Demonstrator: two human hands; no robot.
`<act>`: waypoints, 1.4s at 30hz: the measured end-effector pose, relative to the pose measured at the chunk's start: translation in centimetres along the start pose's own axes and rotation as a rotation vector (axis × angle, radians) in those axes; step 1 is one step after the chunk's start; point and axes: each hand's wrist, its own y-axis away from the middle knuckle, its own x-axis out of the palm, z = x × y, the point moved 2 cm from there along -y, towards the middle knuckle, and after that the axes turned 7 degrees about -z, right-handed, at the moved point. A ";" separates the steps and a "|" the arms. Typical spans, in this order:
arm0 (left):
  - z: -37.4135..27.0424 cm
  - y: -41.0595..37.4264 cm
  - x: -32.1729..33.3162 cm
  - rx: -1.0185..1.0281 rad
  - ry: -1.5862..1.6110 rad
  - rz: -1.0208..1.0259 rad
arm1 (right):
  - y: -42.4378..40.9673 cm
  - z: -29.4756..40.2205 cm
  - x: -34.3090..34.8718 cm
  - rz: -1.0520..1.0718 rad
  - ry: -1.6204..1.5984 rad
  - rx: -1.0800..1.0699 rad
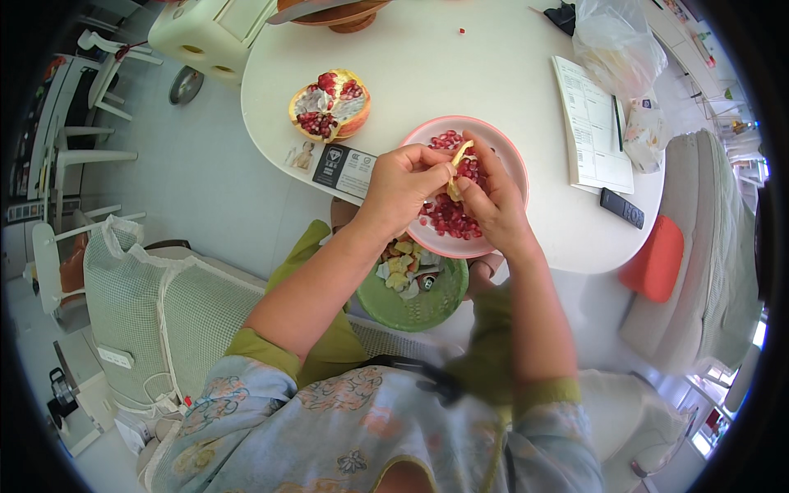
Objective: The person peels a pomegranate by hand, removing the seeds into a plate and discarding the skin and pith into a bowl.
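Both my left hand (404,188) and my right hand (499,200) grip a pomegranate piece (459,169) with yellowish rind and red seeds. They hold it over a white plate with a pink rim (519,166). Loose pomegranate seeds (453,215) lie on the plate below my fingers. To the upper left, a larger opened pomegranate (331,105) rests on the table, its seeds and pale membranes facing up. Under the table's edge, below the plate, a green plastic basket (412,314) holds rind scraps and other waste.
A printed card (345,167) lies along the white table's (425,74) near edge. At right are a paper pad (592,132) with a pen, a black remote control (621,208) and a plastic bag (619,49). A knife blade (308,9) lies across a wooden stand (351,15) at the top.
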 end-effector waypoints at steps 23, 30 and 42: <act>0.2 0.3 0.8 0.174 -0.222 -0.040 | -0.4 -0.7 1.6 -0.186 -0.011 0.035; -0.7 0.9 1.4 0.333 -0.348 -0.041 | -0.6 -0.8 1.4 -0.153 -0.126 0.039; -0.8 0.8 1.3 0.398 -0.313 -0.074 | -0.8 -0.6 0.4 -0.148 -0.402 0.225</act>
